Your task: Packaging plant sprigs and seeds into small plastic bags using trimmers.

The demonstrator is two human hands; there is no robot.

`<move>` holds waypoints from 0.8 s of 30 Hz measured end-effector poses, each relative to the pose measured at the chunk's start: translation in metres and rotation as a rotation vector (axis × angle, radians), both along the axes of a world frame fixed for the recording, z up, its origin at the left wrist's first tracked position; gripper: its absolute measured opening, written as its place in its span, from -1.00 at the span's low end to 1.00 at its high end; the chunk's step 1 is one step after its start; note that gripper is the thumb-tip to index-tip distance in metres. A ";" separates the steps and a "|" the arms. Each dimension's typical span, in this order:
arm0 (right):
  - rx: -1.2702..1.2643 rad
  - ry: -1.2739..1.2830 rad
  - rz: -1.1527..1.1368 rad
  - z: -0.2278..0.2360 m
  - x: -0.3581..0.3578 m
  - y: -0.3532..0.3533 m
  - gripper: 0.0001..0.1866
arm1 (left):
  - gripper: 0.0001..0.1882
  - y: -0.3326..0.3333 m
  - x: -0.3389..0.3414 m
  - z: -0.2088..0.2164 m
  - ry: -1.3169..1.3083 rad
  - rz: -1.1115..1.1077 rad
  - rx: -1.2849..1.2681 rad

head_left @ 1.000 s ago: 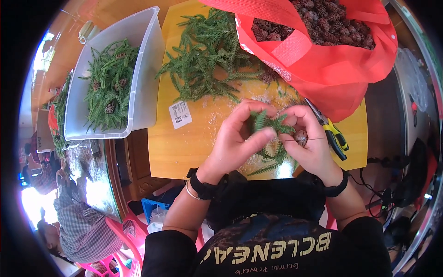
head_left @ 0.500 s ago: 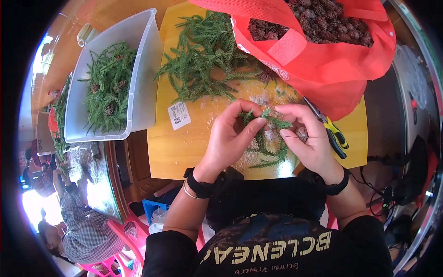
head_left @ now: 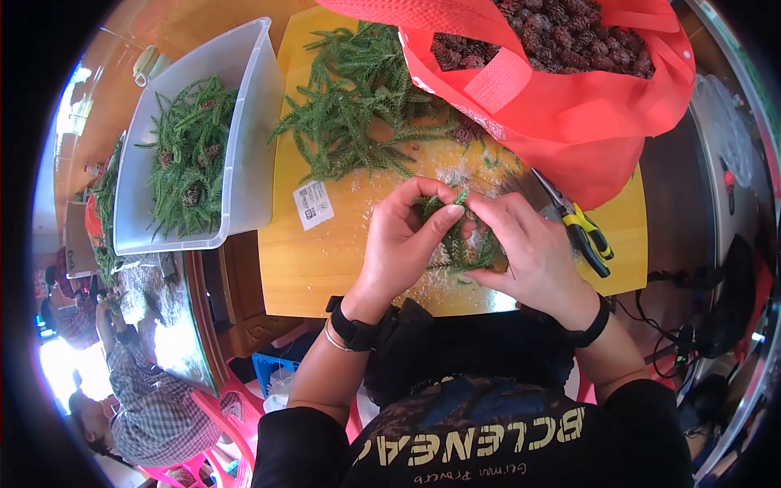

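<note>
Above the yellow wood-grained bench [head_left: 317, 272], I see the left hand [head_left: 399, 236] with fingers clamped on a green needled sprig [head_left: 455, 244]; the right hand [head_left: 541, 252] meets it, grip hidden, so I cannot tell.

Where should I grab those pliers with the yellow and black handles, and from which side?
I'd grip the handles, coming from the person's near right. The pliers lie slanted, handles toward that side. Their pointed metal nose aims away, close by the red bag, and the right hand is on their left, so both might get in your way.
</note>
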State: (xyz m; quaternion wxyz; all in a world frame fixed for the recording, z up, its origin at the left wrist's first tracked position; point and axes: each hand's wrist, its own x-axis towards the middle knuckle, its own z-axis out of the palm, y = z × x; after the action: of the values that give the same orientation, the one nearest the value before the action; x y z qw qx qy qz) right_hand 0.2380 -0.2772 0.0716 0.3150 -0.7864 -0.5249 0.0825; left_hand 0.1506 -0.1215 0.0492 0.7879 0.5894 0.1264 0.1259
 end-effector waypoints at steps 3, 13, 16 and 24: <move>0.045 -0.012 -0.001 0.003 0.000 0.000 -0.18 | -0.87 -0.002 0.000 0.000 -0.024 0.007 -0.076; 0.040 -0.003 -0.038 0.003 0.005 -0.004 -0.33 | -0.89 -0.003 -0.001 -0.003 0.078 -0.044 0.178; 0.033 -0.013 -0.050 0.002 0.005 -0.003 -0.34 | -0.89 -0.001 -0.001 -0.004 0.071 -0.063 0.238; 0.019 -0.014 -0.064 0.001 0.004 -0.004 -0.37 | -0.83 -0.007 -0.001 0.002 0.141 -0.071 0.248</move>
State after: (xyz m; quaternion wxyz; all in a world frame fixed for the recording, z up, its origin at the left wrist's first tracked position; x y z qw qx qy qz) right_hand 0.2416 -0.2808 0.0727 0.3213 -0.8002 -0.5026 0.0616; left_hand 0.1491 -0.1287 0.0513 0.7024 0.6935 0.1438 0.0708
